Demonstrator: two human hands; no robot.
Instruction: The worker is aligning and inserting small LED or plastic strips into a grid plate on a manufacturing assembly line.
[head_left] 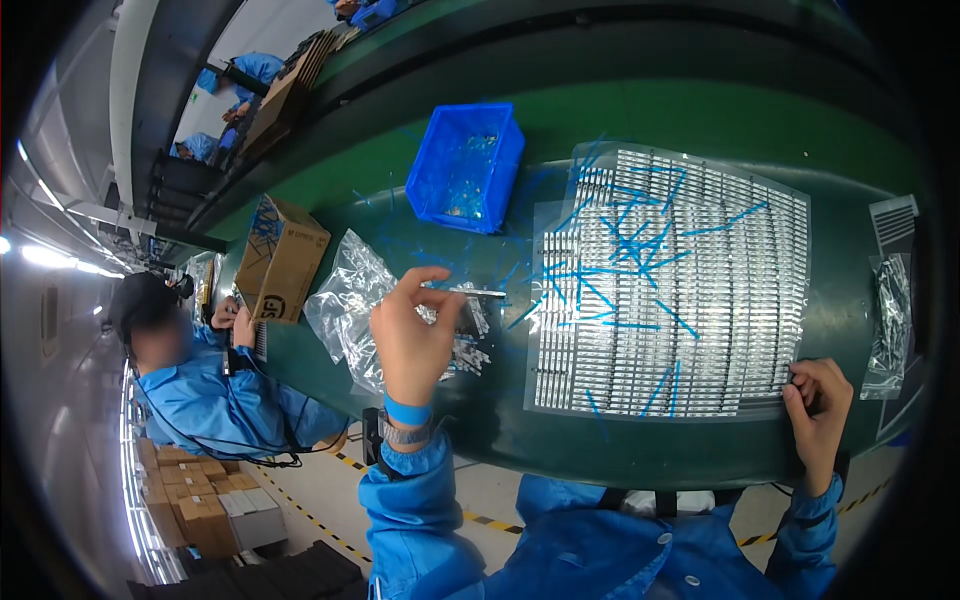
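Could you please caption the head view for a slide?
Left hand pinching a thin silvery strip, right hand at the edge of silvery striped plastic sheeting scattered with thin blue strips.

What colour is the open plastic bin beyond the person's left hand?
Blue: the bin shows best in the head view, the only one here.

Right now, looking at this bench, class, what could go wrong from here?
The strip could slip or swing, since the left hand pinches it near one end.

The blue slivers lie loose across the sheet, so they might catch or get in the way.

The right hand is at the sheet's near right corner; a careless tug there could shift the sheet and scatter the slivers.
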